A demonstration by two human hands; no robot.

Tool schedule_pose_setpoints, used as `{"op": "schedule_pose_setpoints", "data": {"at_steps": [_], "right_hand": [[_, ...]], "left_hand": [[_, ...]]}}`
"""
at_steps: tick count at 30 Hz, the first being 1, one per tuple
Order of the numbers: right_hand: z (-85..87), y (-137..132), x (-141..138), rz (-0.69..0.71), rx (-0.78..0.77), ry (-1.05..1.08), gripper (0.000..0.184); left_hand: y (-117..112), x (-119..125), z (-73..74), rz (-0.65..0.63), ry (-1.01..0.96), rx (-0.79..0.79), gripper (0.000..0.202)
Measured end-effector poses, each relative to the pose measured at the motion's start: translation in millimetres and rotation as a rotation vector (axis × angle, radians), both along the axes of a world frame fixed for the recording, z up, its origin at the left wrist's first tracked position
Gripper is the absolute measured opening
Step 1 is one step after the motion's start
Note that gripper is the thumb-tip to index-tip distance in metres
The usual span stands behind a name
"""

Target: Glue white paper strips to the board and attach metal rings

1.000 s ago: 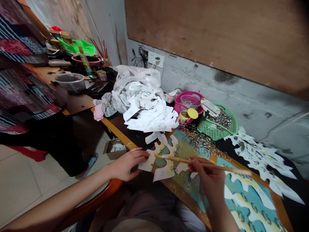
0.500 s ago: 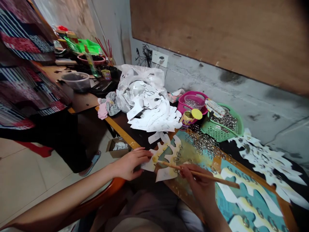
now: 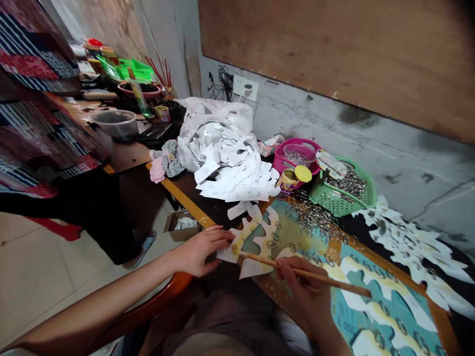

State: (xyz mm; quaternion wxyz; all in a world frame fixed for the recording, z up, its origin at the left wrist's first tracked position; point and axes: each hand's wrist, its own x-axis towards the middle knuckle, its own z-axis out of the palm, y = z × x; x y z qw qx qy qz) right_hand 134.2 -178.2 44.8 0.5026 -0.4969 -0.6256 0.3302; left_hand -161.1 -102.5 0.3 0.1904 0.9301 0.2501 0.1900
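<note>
My left hand point(image 3: 200, 249) lies with its fingers stretched out over the left edge of a white cut-out piece point(image 3: 226, 254) that has yellowish smears. In my right hand point(image 3: 302, 282) is a long wooden stick point(image 3: 330, 281), pinched near its middle. The stick's left tip touches the yellow patch on the piece, close to my left fingertips. More white cut-outs with yellow bands point(image 3: 386, 282) lie on a blue-green sheet point(image 3: 343, 316) at the right, with metal rings point(image 3: 379, 338) on them. Loose metal rings point(image 3: 315, 217) are heaped beyond my right hand.
A pile of white cut-outs point(image 3: 237, 173) stands at the back beside a yellow tin point(image 3: 287, 182). Behind are a pink basket point(image 3: 276, 160) and a green basket point(image 3: 326, 200) of metal parts. A person in a patterned top point(image 3: 40, 99) stands at the left.
The stick's tip has shifted slightly left and down across the yellow patch, as my right hand moved a little. My left hand stays in place.
</note>
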Motion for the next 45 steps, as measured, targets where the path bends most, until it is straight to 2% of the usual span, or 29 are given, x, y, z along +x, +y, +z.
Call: {"op": "schedule_pose_setpoints", "data": {"at_steps": [3,8,11,21,25,30,34,37,45], "right_hand": [[-3.0,-0.6,1.1,-0.096,0.060,0.013,0.012],[-3.2,-3.8,1.3,-0.001,0.004,-0.024,0.016],[-1.0,-7.3,-1.3,-0.075,0.008,0.014,0.019],[-3.9,-17.3,-3.2,0.006,-0.081,0.006,0.024],[-6.2,-18.6,-5.9,-0.081,-0.058,0.052,0.026],[3.1,-17.7,-1.5,-0.094,-0.053,0.030,0.025],[13.4,-16.4,0.2,-0.051,-0.052,-0.016,0.026],[18.4,-16.3,-1.2,-0.107,-0.021,-0.045,0.026],[20.4,-14.0,-0.8,-0.062,0.017,-0.060,0.023]], "left_hand": [[-1.0,-0.4,0.7,0.004,-0.003,0.008,0.047],[-0.3,-1.1,-1.5,0.001,0.005,0.003,0.049],[0.4,-1.0,-3.0,0.001,0.001,-0.002,0.047],[0.7,-1.5,-6.5,0.001,-0.002,-0.005,0.050],[1.2,-1.3,-6.9,-0.003,-0.013,-0.004,0.050],[1.5,-1.4,-6.4,-0.008,-0.024,-0.008,0.050],[1.6,-2.4,-7.4,-0.009,-0.024,-0.018,0.050],[2.1,-2.8,-8.2,-0.009,-0.026,-0.024,0.050],[3.4,-2.7,-6.0,-0.014,-0.037,-0.029,0.044]]}}
